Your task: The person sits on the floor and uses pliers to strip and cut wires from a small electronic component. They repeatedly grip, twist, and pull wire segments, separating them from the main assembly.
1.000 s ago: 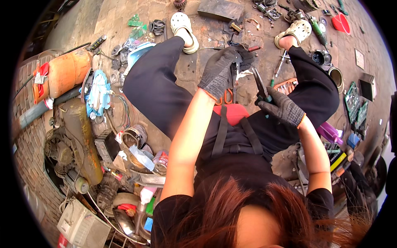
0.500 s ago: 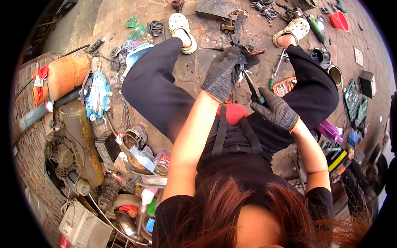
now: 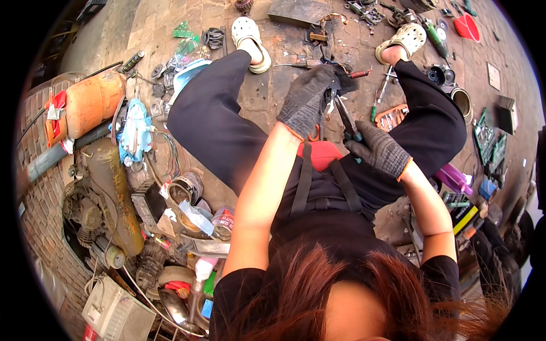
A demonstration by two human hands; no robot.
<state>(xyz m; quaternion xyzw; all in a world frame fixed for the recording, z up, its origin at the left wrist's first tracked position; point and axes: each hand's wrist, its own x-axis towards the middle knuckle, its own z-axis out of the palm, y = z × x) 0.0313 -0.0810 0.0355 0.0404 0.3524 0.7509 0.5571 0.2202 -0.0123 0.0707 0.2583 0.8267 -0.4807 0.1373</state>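
My left hand (image 3: 307,99), in a grey knit glove, is closed on a dark assembly (image 3: 338,79) between my legs; its exact shape is partly hidden. A red coiled piece (image 3: 359,74) sticks out to the right of it. My gloved right hand (image 3: 375,148) grips long-nosed pliers (image 3: 347,117) with teal-and-black handles, their tips up against the assembly beside my left fingers. Orange handles (image 3: 314,134) show below my left hand. A thin screwdriver-like tool (image 3: 296,65) lies just beyond it.
A metal block (image 3: 298,12) lies ahead between my feet. An orange gas cylinder (image 3: 94,102), a yellow cylinder (image 3: 114,199) and cans (image 3: 187,187) crowd the left. A green grinder (image 3: 437,41), a red bucket (image 3: 466,27) and toolboxes (image 3: 489,148) lie to the right.
Over the last second my right hand has moved up and left with the pliers, bringing their tips onto the assembly. My left hand has shifted slightly right.
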